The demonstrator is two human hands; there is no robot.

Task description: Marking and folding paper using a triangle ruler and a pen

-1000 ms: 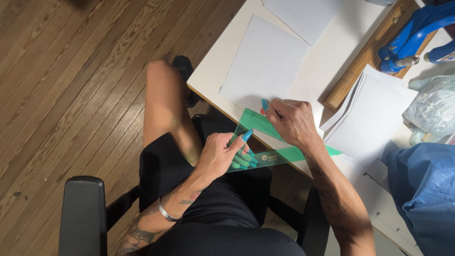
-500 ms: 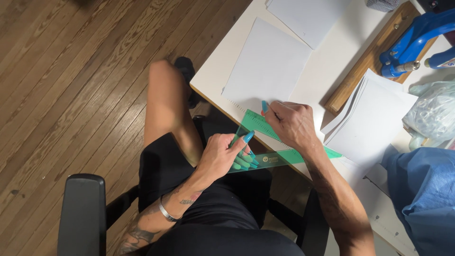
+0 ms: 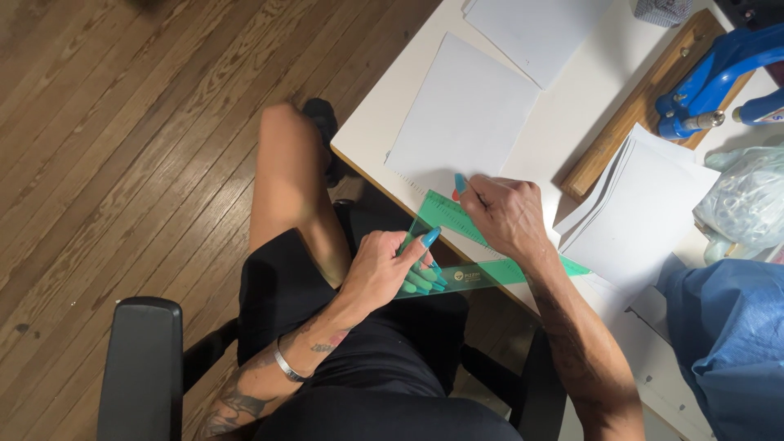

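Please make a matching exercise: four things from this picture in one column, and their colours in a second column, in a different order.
Things:
1. set square
2. press
3. sheet
4. board

Colours:
A. white
B. brown
C. green
D. blue

Pairs: 1-C, 2-D, 3-A, 4-B
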